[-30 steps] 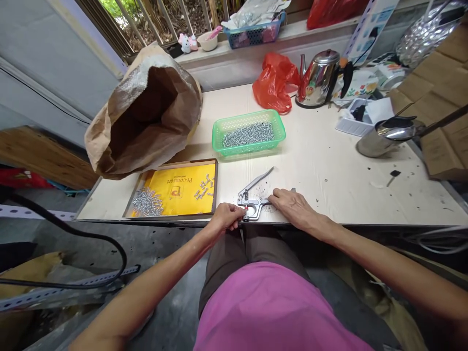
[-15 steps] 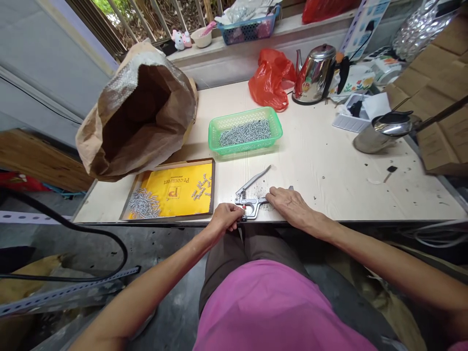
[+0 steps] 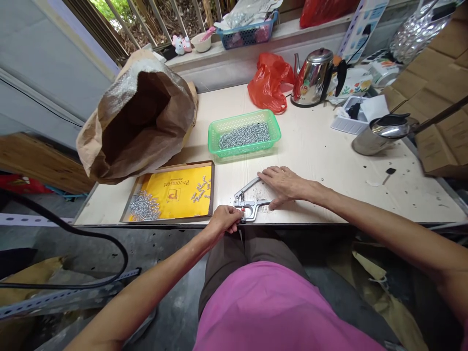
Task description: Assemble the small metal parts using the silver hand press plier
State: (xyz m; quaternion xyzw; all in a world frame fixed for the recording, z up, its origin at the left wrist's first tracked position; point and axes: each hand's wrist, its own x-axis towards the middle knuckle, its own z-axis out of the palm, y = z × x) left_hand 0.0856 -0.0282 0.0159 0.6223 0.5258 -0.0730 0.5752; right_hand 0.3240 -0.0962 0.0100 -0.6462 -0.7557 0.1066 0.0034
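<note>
Left hand (image 3: pixel 224 219): thumb and fingers drawn together in a pinch at the working end of the hand press (image 3: pixel 250 203); too small to tell whether they grip a loose piece or the tool itself. Right hand (image 3: pixel 283 184): spread, fingers over the end of the upper handle, thumb by the end of the lower one. Press lies between the hands, at the near edge of the desk (image 3: pixel 310 158); handles well apart, so a squeeze appears not yet made.

Stock: beyond the hands, green basket (image 3: pixel 245 151) with many small metal pieces (image 3: pixel 244 135). Left of the left hand, shallow tray (image 3: pixel 212 190): a heap of metal parts (image 3: pixel 144 205) at its far-left end, a few scattered parts (image 3: pixel 201 189) at the end nearer the hand.

Progress (judgement): mid-batch, plenty in both containers; which lot is finished, cannot tell.
</note>
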